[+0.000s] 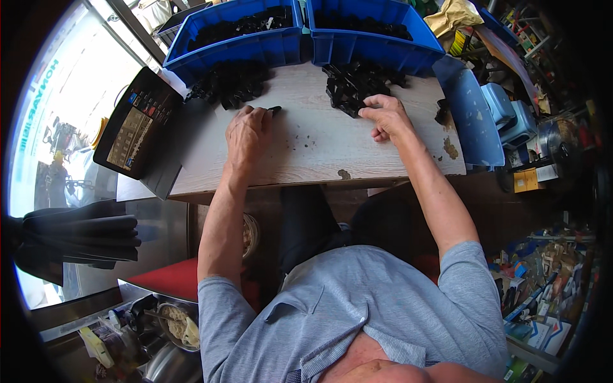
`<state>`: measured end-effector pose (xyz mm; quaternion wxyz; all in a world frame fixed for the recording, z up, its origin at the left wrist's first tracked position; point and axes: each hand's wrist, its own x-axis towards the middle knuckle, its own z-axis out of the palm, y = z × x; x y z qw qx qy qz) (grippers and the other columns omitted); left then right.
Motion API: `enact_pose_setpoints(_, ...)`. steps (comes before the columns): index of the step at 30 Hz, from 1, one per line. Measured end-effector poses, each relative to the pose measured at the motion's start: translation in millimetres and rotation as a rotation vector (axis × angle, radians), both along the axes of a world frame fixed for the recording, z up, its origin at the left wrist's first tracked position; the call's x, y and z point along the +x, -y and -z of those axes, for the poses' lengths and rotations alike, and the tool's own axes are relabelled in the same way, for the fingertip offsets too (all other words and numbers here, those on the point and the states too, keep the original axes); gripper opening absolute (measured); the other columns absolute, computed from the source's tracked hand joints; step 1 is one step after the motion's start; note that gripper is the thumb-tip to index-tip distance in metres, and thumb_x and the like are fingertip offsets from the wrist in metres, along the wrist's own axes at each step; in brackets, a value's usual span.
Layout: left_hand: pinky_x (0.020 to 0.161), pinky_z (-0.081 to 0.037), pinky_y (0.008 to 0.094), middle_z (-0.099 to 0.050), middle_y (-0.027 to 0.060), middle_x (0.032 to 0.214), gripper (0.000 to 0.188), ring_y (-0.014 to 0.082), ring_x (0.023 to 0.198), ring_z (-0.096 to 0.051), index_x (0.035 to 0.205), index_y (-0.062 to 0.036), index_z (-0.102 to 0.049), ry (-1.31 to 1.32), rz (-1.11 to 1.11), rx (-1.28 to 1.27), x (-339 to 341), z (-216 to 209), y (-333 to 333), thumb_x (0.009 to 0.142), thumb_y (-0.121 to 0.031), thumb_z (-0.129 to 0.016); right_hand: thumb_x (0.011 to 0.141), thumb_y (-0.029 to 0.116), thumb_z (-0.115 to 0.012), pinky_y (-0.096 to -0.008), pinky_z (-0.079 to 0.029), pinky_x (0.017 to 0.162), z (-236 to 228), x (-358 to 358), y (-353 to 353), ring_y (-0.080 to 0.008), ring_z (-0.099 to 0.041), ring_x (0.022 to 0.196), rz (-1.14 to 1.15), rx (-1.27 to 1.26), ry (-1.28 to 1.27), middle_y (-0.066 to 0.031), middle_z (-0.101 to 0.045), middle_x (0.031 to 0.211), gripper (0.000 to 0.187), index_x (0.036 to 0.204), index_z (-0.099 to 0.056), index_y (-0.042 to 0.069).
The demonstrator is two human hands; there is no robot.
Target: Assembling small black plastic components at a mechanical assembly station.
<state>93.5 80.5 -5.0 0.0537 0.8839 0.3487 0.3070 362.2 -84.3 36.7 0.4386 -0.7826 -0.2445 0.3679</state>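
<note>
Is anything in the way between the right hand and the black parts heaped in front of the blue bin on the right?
Nothing visible: the right hand is at the near edge of the heap of black parts, with no other object between them. The blue bin stands behind the heap, not in between.

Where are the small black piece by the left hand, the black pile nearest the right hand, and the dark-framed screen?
small black piece (275, 109), head view: its exposed end
black pile (348, 84), head view: its middle
dark-framed screen (137, 124), head view: its lit display
</note>
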Motion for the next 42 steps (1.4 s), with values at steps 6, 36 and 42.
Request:
enact_pose_setpoints(6,0.074,-0.053,0.0460,-0.069,0.0149,0.090,0.022,0.0378,0.075,-0.065,0.103,-0.0075,-0.073,0.164,-0.051,-0.111,9.3,5.2,-7.3,0.093,-0.025,-0.066,0.088,0.022,-0.074,-0.0302,-0.050,0.040,7.1,-0.8,-3.7,-0.0129,-0.056,0.045,0.050,0.009,0.050,-0.0036,-0.057,0.066,0.029,0.112,-0.066,0.008)
enact_pose_setpoints(36,0.072,-0.057,0.0387,-0.072,0.0142,0.105,0.026,0.0335,0.080,-0.070,0.114,-0.0066,-0.070,0.358,0.209,-0.185,34.5,-4.7,55.4,0.088,-0.005,-0.068,0.083,0.013,-0.077,-0.0263,-0.046,0.037,-1.0,-3.4,36.6,-0.0101,-0.055,0.043,-0.027,-0.033,0.014,-0.0044,-0.062,0.069,0.040,0.119,-0.063,0.005)
enact_pose_setpoints(42,0.080,-0.057,0.0400,-0.072,0.0129,0.104,0.029,0.0356,0.093,-0.069,0.113,-0.0068,-0.071,0.313,0.436,-0.142,75.3,-4.2,97.1,0.086,-0.001,-0.065,0.082,0.010,-0.075,-0.0271,-0.045,0.037,-4.3,-22.1,43.8,-0.0113,-0.053,0.041,-0.169,-0.049,0.027,-0.0026,-0.058,0.059,0.035,0.116,-0.067,0.005)
